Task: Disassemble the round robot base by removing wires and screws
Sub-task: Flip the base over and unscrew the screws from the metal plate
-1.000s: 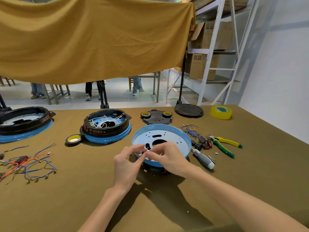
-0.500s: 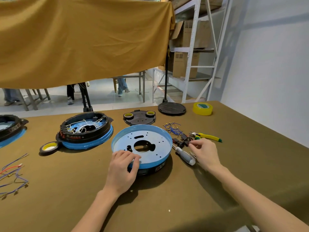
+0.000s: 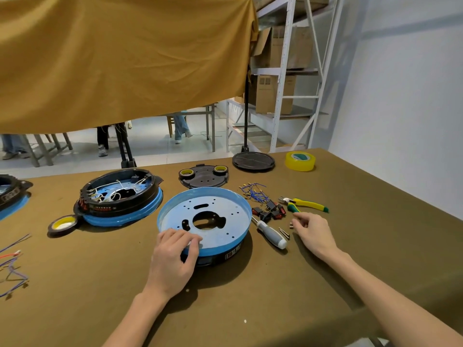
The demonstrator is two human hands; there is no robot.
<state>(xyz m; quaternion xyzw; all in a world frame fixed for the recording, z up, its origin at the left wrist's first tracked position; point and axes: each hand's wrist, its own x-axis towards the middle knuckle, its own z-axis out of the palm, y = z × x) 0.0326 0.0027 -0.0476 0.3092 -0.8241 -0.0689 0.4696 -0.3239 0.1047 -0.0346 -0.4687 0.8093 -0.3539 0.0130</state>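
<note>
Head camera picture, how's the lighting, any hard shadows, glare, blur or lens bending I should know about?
Head view: even, soft light; a dark shadow falls toward the camera under the round robot base and left hand; no strong glare; the shelving rack leans and bows from wide-angle distortion; the right hand looks slightly soft, and the screws are small.

The left hand (image 3: 172, 256) is reaching forward near the middle, fingers curling downward, bare forearm trailing back. The right hand (image 3: 313, 231) is stretching out farther right, its fingertips (image 3: 298, 221) loosely bending.
</note>
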